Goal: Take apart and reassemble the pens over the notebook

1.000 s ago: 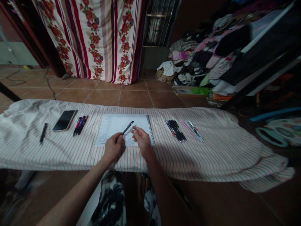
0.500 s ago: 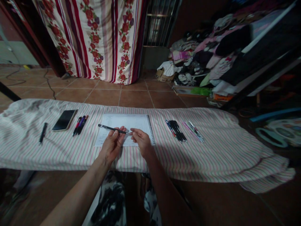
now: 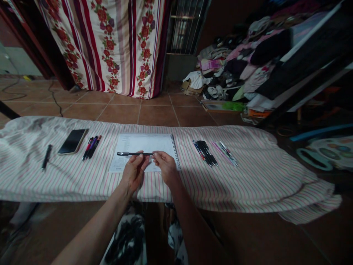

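I have the black pen (image 3: 128, 154) held level between both hands, above the notebook (image 3: 149, 141). My left hand (image 3: 134, 170) is turned partly palm up and pinches the pen's middle, the thumb on top and the fingers behind and beneath; the pen's far end juts out to the left of that hand. My right hand (image 3: 166, 166) is curled, thumb and fingertips pressed together on the pen's other end, just beside the left fingertips.

The notebook's printed page spreads under and beyond both hands, its spiral binding (image 3: 175, 151) running just to the right of the right hand. To the left of my left hand I see a small group of red, purple and dark pens (image 3: 92, 148), then the phone (image 3: 73, 141), and farthest out a lone dark marker (image 3: 46, 157). To the right of my right hand lies a bundle of dark pens (image 3: 205, 154), with a few paler pens (image 3: 224, 154) beyond it. Everything rests on the striped cloth (image 3: 242, 184) beneath the hands.
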Motion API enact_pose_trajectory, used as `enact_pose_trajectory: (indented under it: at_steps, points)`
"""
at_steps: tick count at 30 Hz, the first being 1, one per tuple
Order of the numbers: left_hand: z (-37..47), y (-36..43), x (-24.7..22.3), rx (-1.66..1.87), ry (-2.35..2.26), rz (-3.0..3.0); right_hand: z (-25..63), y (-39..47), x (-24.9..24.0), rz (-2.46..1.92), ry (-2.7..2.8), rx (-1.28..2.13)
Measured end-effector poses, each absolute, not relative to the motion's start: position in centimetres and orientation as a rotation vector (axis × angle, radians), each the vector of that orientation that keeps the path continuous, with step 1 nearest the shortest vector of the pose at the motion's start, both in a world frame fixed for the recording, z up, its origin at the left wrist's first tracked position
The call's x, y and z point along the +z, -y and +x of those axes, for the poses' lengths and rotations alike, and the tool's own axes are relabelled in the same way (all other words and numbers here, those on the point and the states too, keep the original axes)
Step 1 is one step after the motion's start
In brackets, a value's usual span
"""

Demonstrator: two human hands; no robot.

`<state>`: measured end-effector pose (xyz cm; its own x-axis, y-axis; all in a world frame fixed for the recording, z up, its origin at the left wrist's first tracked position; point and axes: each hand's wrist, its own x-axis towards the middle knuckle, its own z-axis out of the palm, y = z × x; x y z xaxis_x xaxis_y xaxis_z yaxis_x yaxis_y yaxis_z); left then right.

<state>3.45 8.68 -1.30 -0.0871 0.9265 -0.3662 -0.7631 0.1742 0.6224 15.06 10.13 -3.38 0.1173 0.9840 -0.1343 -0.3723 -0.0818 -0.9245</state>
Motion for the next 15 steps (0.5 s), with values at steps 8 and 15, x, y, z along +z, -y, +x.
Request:
enact_pose_trajectory:
  at_steps: [8, 15]
  points:
    - [2.7, -8.9, -2.9, 1.350, -0.867, 0.424, 15.1, -10.2, -3.3, -1.096, 0.745, 1.318]
    - [2.9, -8.1, -3.5, 1.358, -0.860, 0.523, 14.8, -10.0, -3.3, -1.049, 0.765, 1.379]
